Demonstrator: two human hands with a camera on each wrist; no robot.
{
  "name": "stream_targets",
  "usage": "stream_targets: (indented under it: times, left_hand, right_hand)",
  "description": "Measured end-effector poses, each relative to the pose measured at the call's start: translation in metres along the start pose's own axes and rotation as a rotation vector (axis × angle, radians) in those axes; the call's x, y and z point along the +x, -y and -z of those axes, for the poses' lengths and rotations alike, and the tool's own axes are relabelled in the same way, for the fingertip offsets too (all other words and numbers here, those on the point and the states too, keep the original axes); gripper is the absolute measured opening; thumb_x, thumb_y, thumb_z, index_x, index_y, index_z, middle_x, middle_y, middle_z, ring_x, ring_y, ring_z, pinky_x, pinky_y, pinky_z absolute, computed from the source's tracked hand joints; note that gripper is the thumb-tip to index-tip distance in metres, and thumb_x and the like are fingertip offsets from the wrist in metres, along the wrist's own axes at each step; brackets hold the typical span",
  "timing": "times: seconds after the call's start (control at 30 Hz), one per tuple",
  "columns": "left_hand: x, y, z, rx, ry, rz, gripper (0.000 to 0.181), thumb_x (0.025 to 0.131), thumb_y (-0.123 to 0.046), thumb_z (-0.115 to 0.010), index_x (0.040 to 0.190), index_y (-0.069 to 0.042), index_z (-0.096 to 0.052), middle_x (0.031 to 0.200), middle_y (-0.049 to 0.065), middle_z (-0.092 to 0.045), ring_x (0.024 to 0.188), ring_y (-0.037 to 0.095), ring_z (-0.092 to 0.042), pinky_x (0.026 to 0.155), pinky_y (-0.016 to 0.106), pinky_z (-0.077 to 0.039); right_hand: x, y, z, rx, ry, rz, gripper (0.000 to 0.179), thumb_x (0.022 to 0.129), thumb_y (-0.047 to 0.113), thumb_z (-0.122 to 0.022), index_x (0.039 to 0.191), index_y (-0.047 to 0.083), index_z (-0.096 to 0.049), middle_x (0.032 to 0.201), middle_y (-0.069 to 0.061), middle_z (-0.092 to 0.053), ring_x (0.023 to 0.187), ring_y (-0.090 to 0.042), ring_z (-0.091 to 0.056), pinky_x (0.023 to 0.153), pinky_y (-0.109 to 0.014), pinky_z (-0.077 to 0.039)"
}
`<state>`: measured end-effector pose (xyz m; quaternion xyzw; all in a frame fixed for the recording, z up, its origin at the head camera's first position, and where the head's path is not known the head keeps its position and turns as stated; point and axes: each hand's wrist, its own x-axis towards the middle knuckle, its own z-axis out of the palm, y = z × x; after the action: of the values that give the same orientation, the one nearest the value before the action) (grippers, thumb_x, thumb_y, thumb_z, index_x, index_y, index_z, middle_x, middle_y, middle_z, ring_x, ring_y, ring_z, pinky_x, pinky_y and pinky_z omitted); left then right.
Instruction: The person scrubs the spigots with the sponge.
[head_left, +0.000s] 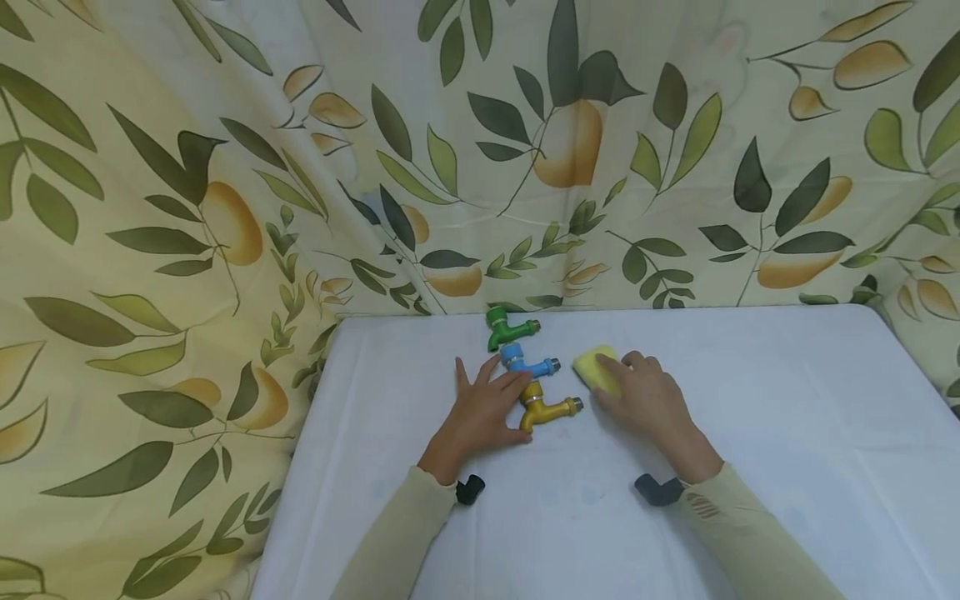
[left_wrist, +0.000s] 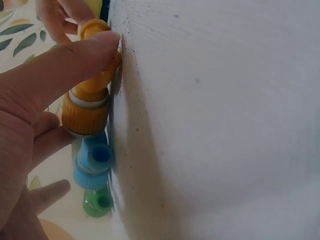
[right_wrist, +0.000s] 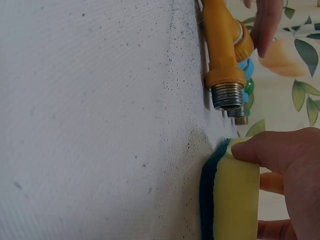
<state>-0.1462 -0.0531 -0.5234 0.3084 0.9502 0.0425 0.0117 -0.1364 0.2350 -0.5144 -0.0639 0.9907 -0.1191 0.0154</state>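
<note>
Your left hand (head_left: pixel 480 412) is holding its fingers spread wide, with the thumb and forefinger bracketing the yellow tap (head_left: pixel 549 411) from its 9 o'clock side. The thumb is overlapping the tap in the left wrist view, but whether it is pressing on the metal you are not showing clearly; I cannot tell.

Your right hand (head_left: pixel 652 400) is gripping a sponge (head_left: pixel 591 367), thumb on one side and fingers on the other. The sponge is sitting at 2 o'clock from the yellow tap, apart from it, and its dark scouring layer (right_wrist: pixel 210 195) is facing the white tablecloth (head_left: pixel 787 417).

The yellow tap is lying on the cloth between your two hands, its threaded end (right_wrist: pixel 227 96) pointing to 3 o'clock and its spout to 7 o'clock. At its 11 o'clock, the blue tap (head_left: pixel 538 367) is lying just beside it, near your left fingertips. Beyond that, again toward 11 o'clock, the green tap (head_left: pixel 510 331) is lying close to the table's far edge. Both are pointing their threaded ends to about 3 o'clock.

Leaf-and-fruit fabric (head_left: pixel 675 208) is hanging at 12 o'clock behind the table.
</note>
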Motion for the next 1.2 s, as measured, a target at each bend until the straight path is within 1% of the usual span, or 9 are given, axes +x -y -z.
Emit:
stream_targets:
  times: [0.2,0.3,0.4,0.5,0.77,0.83,0.97,1.1,1.2]
  left_hand:
    - [0.004,-0.004,0.0,0.044,-0.06,-0.022,0.095,0.075,-0.065,-0.08,0.153,-0.025,-0.047,0.146,-0.008,-0.056,0.153,0.028,-0.03,0.109,0.087,-0.011]
    - [0.004,-0.006,-0.001,-0.014,-0.094,-0.043,0.093,0.074,-0.057,-0.082,0.152,-0.021,-0.047,0.145,-0.002,-0.053,0.148,0.026,-0.036,0.116,0.078,-0.016]
    - [0.001,-0.008,-0.001,-0.204,-0.109,-0.062,0.095,0.073,-0.041,-0.086,0.153,-0.013,-0.043,0.149,0.003,-0.044,0.139,0.02,-0.047,0.12,0.053,-0.036]
    - [-0.001,-0.008,-0.002,-0.449,-0.096,-0.057,0.096,0.074,-0.028,-0.087,0.155,-0.007,-0.038,0.152,0.005,-0.035,0.132,0.017,-0.052,0.11,0.033,-0.049]
    - [-0.003,-0.005,0.003,-1.01,-0.145,-0.045,0.093,0.072,-0.006,-0.085,0.153,-0.003,-0.039,0.156,0.007,-0.026,0.144,0.023,-0.042,0.117,0.033,-0.041]
    - [-0.003,-0.004,0.005,-1.072,-0.161,-0.062,0.093,0.071,-0.004,-0.086,0.152,-0.006,-0.04,0.158,0.004,-0.025,0.146,0.023,-0.041,0.117,0.031,-0.04]
    - [-0.006,-0.003,0.009,-1.084,-0.177,-0.077,0.092,0.072,-0.008,-0.087,0.152,-0.012,-0.04,0.159,0.002,-0.034,0.145,0.022,-0.044,0.115,0.031,-0.043]
    - [-0.01,-0.004,0.012,-1.182,-0.124,-0.053,0.095,0.075,-0.004,-0.086,0.154,-0.016,-0.035,0.156,0.006,-0.043,0.137,0.024,-0.055,0.108,0.036,-0.051]
    - [-0.012,-0.006,0.013,-1.319,-0.07,-0.041,0.096,0.076,0.004,-0.083,0.154,-0.019,-0.032,0.157,0.008,-0.039,0.129,0.027,-0.062,0.103,0.04,-0.055]
  right_hand:
    - [-0.004,0.001,0.002,0.025,0.017,-0.016,0.061,0.095,0.042,-0.063,0.15,0.017,-0.052,0.13,-0.026,-0.056,0.108,-0.044,-0.058,0.074,-0.057,-0.055]
    - [-0.009,0.002,0.005,0.086,0.016,-0.024,0.061,0.096,0.042,-0.063,0.15,0.018,-0.051,0.133,-0.026,-0.055,0.11,-0.045,-0.058,0.074,-0.058,-0.056]
    - [-0.014,0.004,0.01,0.176,0.021,-0.026,0.061,0.096,0.041,-0.063,0.151,0.018,-0.05,0.133,-0.026,-0.055,0.105,-0.041,-0.059,0.072,-0.052,-0.054]
    - [-0.019,0.008,0.014,0.265,0.029,-0.01,0.061,0.097,0.04,-0.066,0.151,0.016,-0.05,0.131,-0.026,-0.057,0.099,-0.034,-0.06,0.07,-0.042,-0.049]
    - [-0.029,0.015,0.029,0.374,0.011,-0.003,0.064,0.097,0.05,-0.065,0.151,0.019,-0.05,0.125,-0.019,-0.06,0.096,-0.026,-0.056,0.067,-0.03,-0.043]
    - [-0.032,0.016,0.034,0.388,-0.004,0.005,0.065,0.097,0.052,-0.064,0.151,0.02,-0.051,0.125,-0.018,-0.06,0.095,-0.026,-0.056,0.067,-0.03,-0.043]
    - [-0.037,0.019,0.041,0.41,-0.043,0.015,0.063,0.097,0.052,-0.064,0.151,0.021,-0.051,0.125,-0.016,-0.06,0.098,-0.027,-0.057,0.07,-0.031,-0.044]
    - [-0.041,0.024,0.046,0.42,-0.083,0.023,0.061,0.097,0.048,-0.066,0.151,0.022,-0.051,0.125,-0.015,-0.06,0.097,-0.027,-0.057,0.07,-0.031,-0.044]
    - [-0.043,0.03,0.048,0.421,-0.113,0.024,0.06,0.096,0.045,-0.068,0.15,0.022,-0.053,0.124,-0.015,-0.059,0.094,-0.026,-0.054,0.069,-0.031,-0.042]
